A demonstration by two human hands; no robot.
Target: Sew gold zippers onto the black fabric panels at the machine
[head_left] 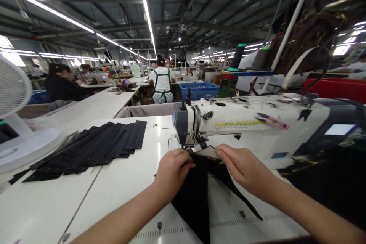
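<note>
Just in front of the sewing machine point(228, 116), a piece of black fabric point(197, 190) hangs between my two hands, its lower end draped over the table's front. My left hand point(175, 167) pinches its left side, fingers curled and thumb pressed in. With thumb and fingers together, my right hand point(238, 160) grips the upper right part, where a greyish underside shows. A narrow black flap trails off to the lower right. The needle area sits right behind the fabric and is partly hidden by it.
Overlapping black panels point(94, 145) are fanned out on the white table point(122, 194) to the left, beside a white fan point(25, 137). Pink-handled thread snips point(273, 121) lie on the machine. Thread cones point(238, 57) stand behind it. A blue crate point(199, 90) and seated people are farther back.
</note>
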